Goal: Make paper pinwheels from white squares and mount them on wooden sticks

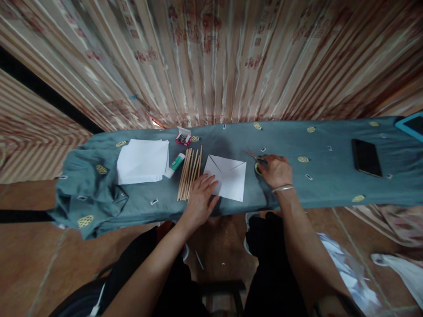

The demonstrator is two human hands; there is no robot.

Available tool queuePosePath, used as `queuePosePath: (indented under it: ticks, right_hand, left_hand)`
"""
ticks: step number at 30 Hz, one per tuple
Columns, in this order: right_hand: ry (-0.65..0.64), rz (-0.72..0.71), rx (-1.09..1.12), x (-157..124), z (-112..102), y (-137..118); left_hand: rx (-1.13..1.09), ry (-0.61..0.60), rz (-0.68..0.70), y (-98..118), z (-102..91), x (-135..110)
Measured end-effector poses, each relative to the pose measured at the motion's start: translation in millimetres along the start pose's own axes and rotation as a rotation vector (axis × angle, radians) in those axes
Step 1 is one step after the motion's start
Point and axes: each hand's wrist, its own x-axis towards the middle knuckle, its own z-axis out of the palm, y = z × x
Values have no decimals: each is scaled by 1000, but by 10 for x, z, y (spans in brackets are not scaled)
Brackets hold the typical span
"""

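2 forearms point(158, 264) extend — left hand point(200, 196) touching paper point(231, 181), right hand point(278, 171) at scissors point(252, 154).

Left of one sheet point(231, 180): one stack point(143, 160), one box point(183, 138), one glue point(176, 164), ten-odd sticks point(185, 176); right: one scissors point(254, 155), one tape point(256, 169).

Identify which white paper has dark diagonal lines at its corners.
The single squarish white paper sheet by the left hand: dark lines run in from its upper corners. The white rectangular paper stack shows none.
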Motion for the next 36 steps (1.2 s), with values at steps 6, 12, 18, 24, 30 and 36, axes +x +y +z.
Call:
queuePosePath:
  ticks: [6,12,18,24,30,36]
  right_hand:
    - [71,-175,271,-31,256,-406]
    - [33,-211,247,-24,529,-497]
    - [86,-256,270,63,595,-336]
    - [96,-215,239,63,529,-415]
    - [126,-185,301,9,358,-488]
    - [105,-202,314,3,303,-472]
  left_hand:
    - [114,-181,-19,148,70,-20]
    - [122,-223,-54,188,34,-25]
    - [100,-224,-56,195,30,-36]
    - [7,-133,-24,120,-11,-22]
    - [114,310,-259,-467,-535,55]
    - [349,226,-464,-853,-735,32]
